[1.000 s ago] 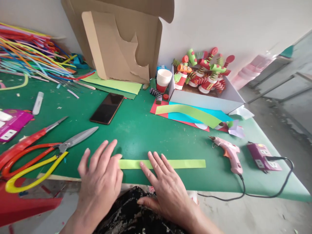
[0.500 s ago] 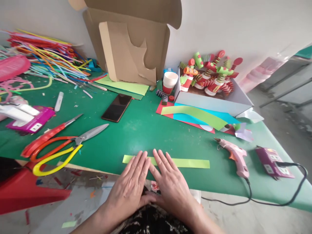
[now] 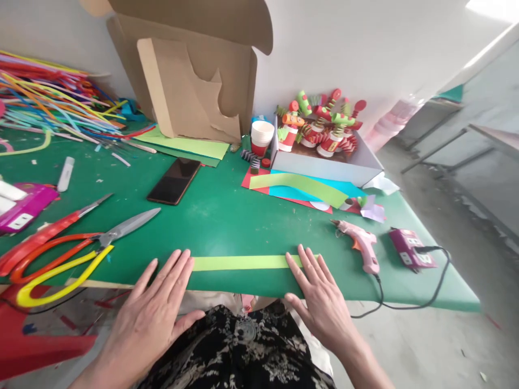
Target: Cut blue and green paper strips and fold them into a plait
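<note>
A narrow light-green paper strip (image 3: 243, 263) lies flat along the front of the green table (image 3: 227, 227). My left hand (image 3: 156, 302) rests with outstretched fingers over the strip's left end, which they cover. On the right end lie the fingertips of my right hand (image 3: 318, 294), palm down and fingers spread. Both hands are open and hold nothing. Left of my left hand are scissors (image 3: 121, 227) with one orange and one yellow handle. A pink glue gun (image 3: 363, 246) lies to the right of my right hand, its cord hanging past the table's edge.
A red-handled cutter (image 3: 44, 237) and a black phone (image 3: 174, 181) lie at left and centre. Behind stand a cardboard box (image 3: 194, 102), stacked paper cups (image 3: 261, 138) and a white tray (image 3: 324, 171) of paper-cup figures. A purple box (image 3: 409, 248) sits at right; pipe cleaners (image 3: 48, 102) fill the back left.
My hands have slid apart along the strip, from its middle to its two ends. The view has turned to the right, so the things on the table appear further left.
</note>
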A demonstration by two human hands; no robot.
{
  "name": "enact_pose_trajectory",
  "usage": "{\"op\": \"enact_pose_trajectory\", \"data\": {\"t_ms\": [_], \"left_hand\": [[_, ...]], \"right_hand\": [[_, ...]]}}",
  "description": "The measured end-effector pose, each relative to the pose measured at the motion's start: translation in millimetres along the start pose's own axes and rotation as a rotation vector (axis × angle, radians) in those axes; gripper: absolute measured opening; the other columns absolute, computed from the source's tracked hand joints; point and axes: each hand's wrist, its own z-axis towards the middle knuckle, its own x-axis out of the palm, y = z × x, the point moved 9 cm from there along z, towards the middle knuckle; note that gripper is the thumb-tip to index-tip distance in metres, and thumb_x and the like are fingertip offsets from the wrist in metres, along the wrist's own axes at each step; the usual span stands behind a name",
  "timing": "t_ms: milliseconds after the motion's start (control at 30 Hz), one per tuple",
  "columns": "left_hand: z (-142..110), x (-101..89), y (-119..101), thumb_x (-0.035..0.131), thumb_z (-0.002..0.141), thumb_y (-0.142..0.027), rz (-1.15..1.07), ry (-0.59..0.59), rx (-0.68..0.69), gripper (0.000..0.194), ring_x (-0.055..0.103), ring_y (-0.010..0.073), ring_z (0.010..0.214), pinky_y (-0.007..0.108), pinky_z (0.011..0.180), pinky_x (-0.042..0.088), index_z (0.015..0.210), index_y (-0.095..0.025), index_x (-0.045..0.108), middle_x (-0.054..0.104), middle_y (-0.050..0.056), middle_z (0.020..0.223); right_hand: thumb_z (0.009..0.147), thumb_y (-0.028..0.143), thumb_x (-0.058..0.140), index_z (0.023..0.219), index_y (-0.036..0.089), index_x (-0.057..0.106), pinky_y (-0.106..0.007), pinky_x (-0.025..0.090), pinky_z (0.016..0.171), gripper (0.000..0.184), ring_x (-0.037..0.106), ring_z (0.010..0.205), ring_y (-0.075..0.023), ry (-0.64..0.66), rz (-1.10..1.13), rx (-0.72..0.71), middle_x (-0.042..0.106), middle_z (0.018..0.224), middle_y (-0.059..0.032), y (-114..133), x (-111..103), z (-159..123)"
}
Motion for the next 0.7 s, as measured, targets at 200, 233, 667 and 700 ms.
{"op": "enact_pose_trajectory", "data": {"t_ms": [200, 233, 667, 700], "left_hand": [[43, -8.2, -44, 0.036, 0.098, -0.058, -0.081, -0.067, 0.033, 0.078, 0.037, 0.0355, 0.146, 0.054, 0.122, 0.019, 0.155, -0.004, 0.027, 0.045, 0.021, 0.154], [51, -4.6, -58, 0.037, 0.098, -0.058, -0.102, -0.068, 0.082, 0.077, 0.037, 0.0338, 0.146, 0.053, 0.122, 0.019, 0.153, -0.005, 0.031, 0.046, 0.019, 0.153], [11, 12.6, -15, 0.032, 0.096, -0.065, -0.103, -0.146, 0.106, 0.081, 0.058, 0.0328, 0.128, 0.047, 0.123, 0.02, 0.157, -0.012, 0.024, 0.055, 0.017, 0.146], [3, 14.3, -6, 0.033, 0.096, -0.063, -0.105, -0.143, 0.097, 0.08, 0.058, 0.0331, 0.129, 0.047, 0.123, 0.018, 0.157, -0.012, 0.026, 0.055, 0.017, 0.147]], "right_hand": [[0.101, 0.054, 0.042, 0.161, 0.025, 0.017, -0.054, 0.028, 0.121, 0.071, 0.024, 0.152, -0.0302, -0.004, -0.007, 0.037, 0.018, 0.167, -0.0096, -4, 0, -5], [0.101, 0.054, 0.042, 0.16, 0.025, 0.018, -0.054, 0.028, 0.121, 0.071, 0.024, 0.152, -0.0301, -0.007, -0.005, 0.042, 0.018, 0.167, -0.0098, -4, 0, -4], [0.101, 0.055, 0.04, 0.157, 0.025, 0.031, -0.059, 0.029, 0.12, 0.063, 0.027, 0.151, -0.0308, 0.044, -0.024, 0.188, 0.03, 0.163, -0.0113, -19, -5, -13], [0.101, 0.056, 0.039, 0.156, 0.023, 0.034, -0.06, 0.029, 0.12, 0.064, 0.026, 0.151, -0.032, 0.052, -0.02, 0.215, 0.031, 0.162, -0.0119, -18, -9, -9]]}}
